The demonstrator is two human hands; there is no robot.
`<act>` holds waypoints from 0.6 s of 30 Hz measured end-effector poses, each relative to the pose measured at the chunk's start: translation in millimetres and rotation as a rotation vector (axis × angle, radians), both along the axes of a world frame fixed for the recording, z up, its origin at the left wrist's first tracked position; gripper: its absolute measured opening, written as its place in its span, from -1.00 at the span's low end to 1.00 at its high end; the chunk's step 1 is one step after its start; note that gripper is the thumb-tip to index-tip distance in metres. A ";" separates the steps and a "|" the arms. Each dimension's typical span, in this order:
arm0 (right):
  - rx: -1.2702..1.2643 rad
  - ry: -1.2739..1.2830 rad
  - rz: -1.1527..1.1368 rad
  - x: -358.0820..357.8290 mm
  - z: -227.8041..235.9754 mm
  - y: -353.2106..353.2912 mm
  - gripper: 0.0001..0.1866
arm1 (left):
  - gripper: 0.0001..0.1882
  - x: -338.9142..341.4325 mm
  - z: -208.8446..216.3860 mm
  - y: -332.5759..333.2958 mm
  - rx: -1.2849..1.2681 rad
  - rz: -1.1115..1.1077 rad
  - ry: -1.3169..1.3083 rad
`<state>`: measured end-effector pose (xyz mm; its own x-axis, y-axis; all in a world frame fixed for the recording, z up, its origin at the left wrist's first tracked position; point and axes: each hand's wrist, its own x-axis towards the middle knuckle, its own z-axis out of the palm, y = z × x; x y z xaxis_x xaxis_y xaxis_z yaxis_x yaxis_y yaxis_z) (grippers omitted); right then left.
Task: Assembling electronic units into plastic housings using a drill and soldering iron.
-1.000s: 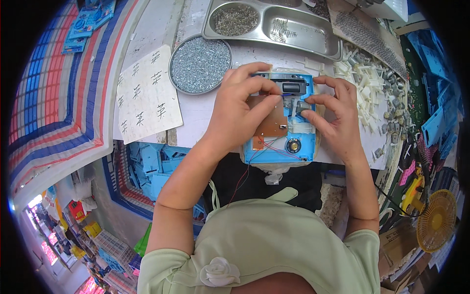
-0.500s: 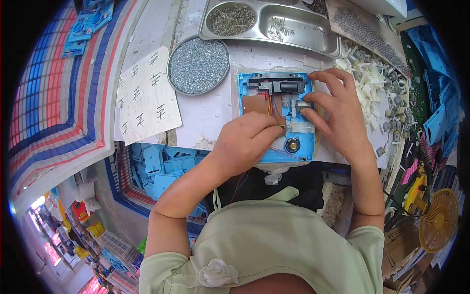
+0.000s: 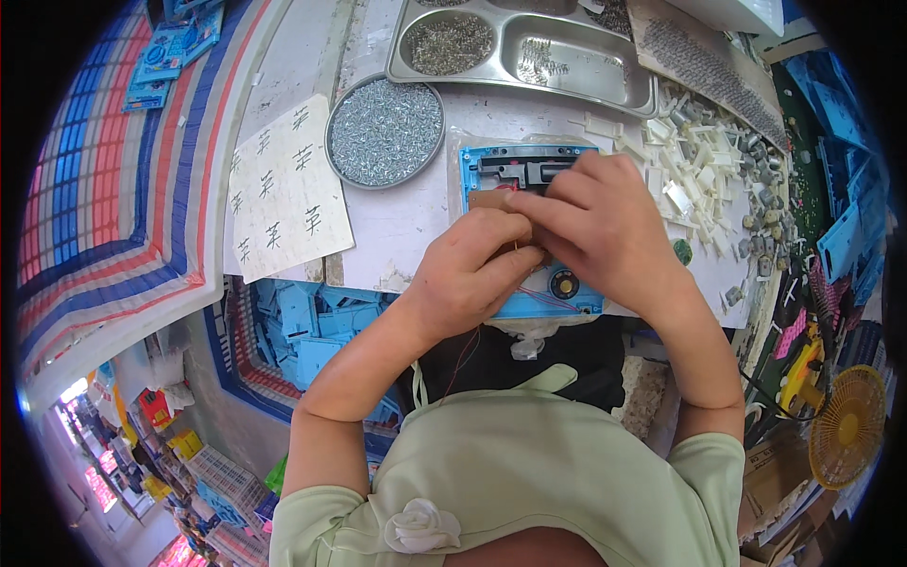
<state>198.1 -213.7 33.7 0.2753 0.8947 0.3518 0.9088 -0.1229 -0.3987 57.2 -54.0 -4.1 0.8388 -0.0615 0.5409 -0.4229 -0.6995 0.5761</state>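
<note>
A blue plastic casing (image 3: pixel 510 305) lies on the table in front of me. Inside it sit a black moulded part (image 3: pixel 518 173), a brown circuit board (image 3: pixel 487 199) and a round speaker (image 3: pixel 564 283) with thin wires. My left hand (image 3: pixel 468 269) is closed in a pinch at the board's near left side; what its fingertips hold is hidden. My right hand (image 3: pixel 609 231) reaches across the casing, fingers bent together. Its index fingertip touches the brown board beside my left knuckles, while its thumb is out of sight. The casing's right half is covered by this hand.
A round dish of small screws (image 3: pixel 385 130) stands at left beside a handwritten paper sheet (image 3: pixel 288 189). Behind is a steel compartment tray (image 3: pixel 567 90) with springs. White plastic parts (image 3: pixel 694 184) and small grey motors (image 3: pixel 756 231) are heaped at right. A yellow fan (image 3: pixel 847 425) stands lower right.
My right hand has moved left from the casing's right edge to the brown board, meeting my left hand. My left hand has stayed nearly in place. A small green round piece now shows at right.
</note>
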 end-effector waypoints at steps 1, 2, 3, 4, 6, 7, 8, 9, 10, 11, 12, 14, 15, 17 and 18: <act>0.034 -0.013 0.025 1.2 -5.4 5.5 -0.68 | -0.63 1.2 -0.8 1.7 -0.002 -0.016 -0.008; 0.067 -0.025 0.049 2.6 -7.8 8.6 -0.72 | -0.63 1.7 -0.9 3.1 -0.003 -0.032 -0.016; 0.067 -0.028 0.048 4.0 -8.2 9.4 -0.73 | -0.65 -0.2 0.0 4.4 -0.010 -0.008 -0.006; 0.068 -0.030 0.046 5.9 -7.7 8.9 -0.73 | -0.67 -2.9 2.3 6.0 -0.018 0.016 0.003; 0.069 -0.023 0.020 7.8 -7.7 5.0 -0.75 | -0.72 -9.9 2.5 11.2 -0.001 0.144 0.043; 0.069 -0.015 -0.005 7.6 -7.5 0.8 -0.76 | -0.75 -14.9 -0.7 14.8 0.024 0.249 0.073; 0.070 -0.006 -0.030 8.0 -7.7 -2.6 -0.77 | -0.78 -19.2 -5.2 17.8 0.050 0.353 0.103; 0.098 -0.010 -0.067 7.8 -9.7 -5.8 -0.77 | -0.77 -21.1 -15.0 21.6 -0.077 0.403 0.148; 0.129 -0.013 -0.103 7.2 -13.1 -8.5 -0.78 | -0.76 -19.8 -26.8 26.9 -0.203 0.453 0.191; 0.160 -0.016 -0.140 6.0 -16.1 -9.9 -0.79 | -0.75 -19.9 -33.7 29.5 -0.329 0.502 0.233; 0.174 0.016 -0.150 4.8 -19.4 -10.3 -0.80 | -0.71 -16.6 -28.3 26.4 -0.203 0.572 0.166; 0.195 0.076 -0.183 1.8 -23.7 -12.4 -0.82 | -0.63 -4.6 -3.6 11.4 0.044 0.693 0.029; 0.231 0.112 -0.185 2.5 -23.8 -12.2 -0.82 | -0.62 -4.8 10.9 2.8 -0.046 0.599 -0.016; 0.301 0.190 -0.178 2.1 -25.4 -10.5 -0.84 | -0.59 -11.0 36.1 -14.9 -0.223 0.421 -0.099; 0.303 0.220 -0.171 1.1 -23.3 -11.4 -0.84 | -0.59 -6.0 41.8 -20.0 -0.283 0.352 0.018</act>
